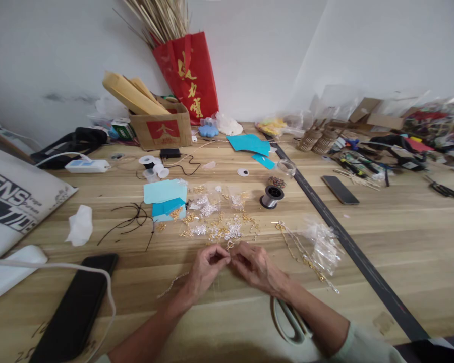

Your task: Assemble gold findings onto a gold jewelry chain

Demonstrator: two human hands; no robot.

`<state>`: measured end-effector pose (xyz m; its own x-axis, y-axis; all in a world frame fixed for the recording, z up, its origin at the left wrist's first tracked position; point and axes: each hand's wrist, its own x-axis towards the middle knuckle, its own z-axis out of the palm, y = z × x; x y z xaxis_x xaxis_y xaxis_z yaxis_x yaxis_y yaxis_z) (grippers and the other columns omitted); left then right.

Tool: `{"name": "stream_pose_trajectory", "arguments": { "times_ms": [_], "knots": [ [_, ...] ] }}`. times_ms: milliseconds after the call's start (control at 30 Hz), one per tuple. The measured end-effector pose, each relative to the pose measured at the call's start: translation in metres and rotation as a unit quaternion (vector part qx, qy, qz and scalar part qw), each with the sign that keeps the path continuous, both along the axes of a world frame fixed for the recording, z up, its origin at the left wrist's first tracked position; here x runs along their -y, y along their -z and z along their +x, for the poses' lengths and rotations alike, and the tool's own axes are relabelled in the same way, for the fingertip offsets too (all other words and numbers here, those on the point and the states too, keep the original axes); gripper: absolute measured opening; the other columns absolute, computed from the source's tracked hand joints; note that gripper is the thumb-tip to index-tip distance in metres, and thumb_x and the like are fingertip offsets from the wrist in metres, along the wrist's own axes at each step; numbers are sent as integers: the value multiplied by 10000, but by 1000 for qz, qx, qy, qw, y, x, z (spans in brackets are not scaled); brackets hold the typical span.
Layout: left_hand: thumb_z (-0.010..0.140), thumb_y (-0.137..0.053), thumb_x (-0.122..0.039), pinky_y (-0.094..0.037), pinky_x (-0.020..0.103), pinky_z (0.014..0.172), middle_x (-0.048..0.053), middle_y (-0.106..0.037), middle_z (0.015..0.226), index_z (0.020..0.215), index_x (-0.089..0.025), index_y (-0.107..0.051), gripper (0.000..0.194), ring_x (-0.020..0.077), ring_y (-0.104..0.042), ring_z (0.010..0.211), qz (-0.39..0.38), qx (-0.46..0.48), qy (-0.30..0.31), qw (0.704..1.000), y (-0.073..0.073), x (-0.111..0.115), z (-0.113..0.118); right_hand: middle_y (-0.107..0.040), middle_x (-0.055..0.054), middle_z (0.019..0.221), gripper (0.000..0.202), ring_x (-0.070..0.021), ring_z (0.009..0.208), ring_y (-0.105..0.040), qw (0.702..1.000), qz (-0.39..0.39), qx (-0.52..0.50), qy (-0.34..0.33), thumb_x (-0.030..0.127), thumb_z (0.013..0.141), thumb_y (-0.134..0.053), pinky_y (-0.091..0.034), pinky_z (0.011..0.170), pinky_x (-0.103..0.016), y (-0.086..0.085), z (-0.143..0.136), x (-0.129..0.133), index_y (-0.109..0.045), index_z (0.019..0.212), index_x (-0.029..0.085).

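Observation:
My left hand is closed in a pinch, its thumb and fingertips meeting near my right hand; what lies between them is too small to make out. From beside the left wrist a thin silvery chain runs out over the table. My right hand is also pinched, and a small gold ring clasp sticks up at its fingertips. Just beyond the hands lie scattered silver and gold jewellery findings. Scissors with pale handles rest partly under my right forearm.
Right of the hands are chains with gold pieces, clear plastic bags and a wire spool. Black cords and blue sheets lie left. A dark phone sits at front left, crossed by a white cable.

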<state>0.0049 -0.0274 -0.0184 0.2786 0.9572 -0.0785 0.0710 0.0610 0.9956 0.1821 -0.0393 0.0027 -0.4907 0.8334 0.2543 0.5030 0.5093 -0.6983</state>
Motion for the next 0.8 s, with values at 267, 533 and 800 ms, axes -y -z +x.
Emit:
{"name": "stream_pose_trajectory", "arguments": {
  "times_ms": [267,533,800],
  "knots": [
    [681,-703,-249,-451,235,606,20,-653,641,663,-139,-653,122,136,-579,614,-24,25,2,999,-2,0,-2,-511,6,684,79,-115,596,-458,1000,-20,-22,7,204,886,-502,-328,552,-224,2,0,-2,-554,833,177],
    [698,-659,-188,-465,239,605,33,-682,656,668,-139,-671,58,148,-604,621,11,3,-5,1000,0,2,0,-516,5,692,109,-114,594,-451,999,-15,-24,18,148,873,-483,-324,553,-219,-1,-1,-1,-503,771,184],
    [702,-629,-140,-478,233,625,41,-685,670,665,-137,-661,49,153,-619,641,35,-21,-18,999,1,6,2,-547,-11,748,120,-119,637,-496,1000,-6,-6,24,86,853,-474,-346,571,-213,5,-4,2,-505,790,183]
  ]
}}
